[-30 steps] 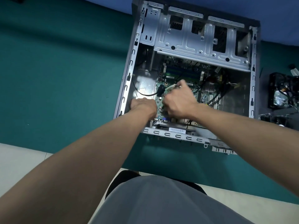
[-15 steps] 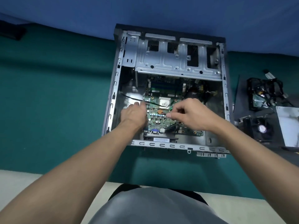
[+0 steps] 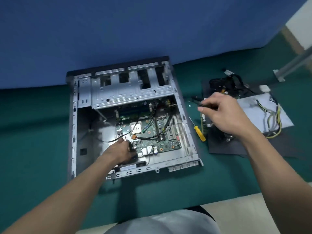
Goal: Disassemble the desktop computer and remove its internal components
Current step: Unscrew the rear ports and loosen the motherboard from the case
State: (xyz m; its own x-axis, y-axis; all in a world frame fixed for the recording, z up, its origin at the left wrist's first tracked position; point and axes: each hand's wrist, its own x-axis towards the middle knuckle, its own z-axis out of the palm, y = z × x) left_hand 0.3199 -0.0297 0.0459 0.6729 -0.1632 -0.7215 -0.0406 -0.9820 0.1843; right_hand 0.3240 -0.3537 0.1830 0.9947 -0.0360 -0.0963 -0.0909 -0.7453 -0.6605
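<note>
blurred item (image 3: 197, 101), perhaps a cable, in right hand (image 3: 221, 114)

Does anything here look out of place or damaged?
Nothing looks damaged. Black cables lie loose across the motherboard in the case, and a yellow screwdriver lies on the green mat beside it. The right hand pinches a thin dark item, too blurred to identify.

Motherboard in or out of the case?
In. The motherboard lies flat on the floor of the case, black cables crossing it, left hand at its near-left corner.
</note>
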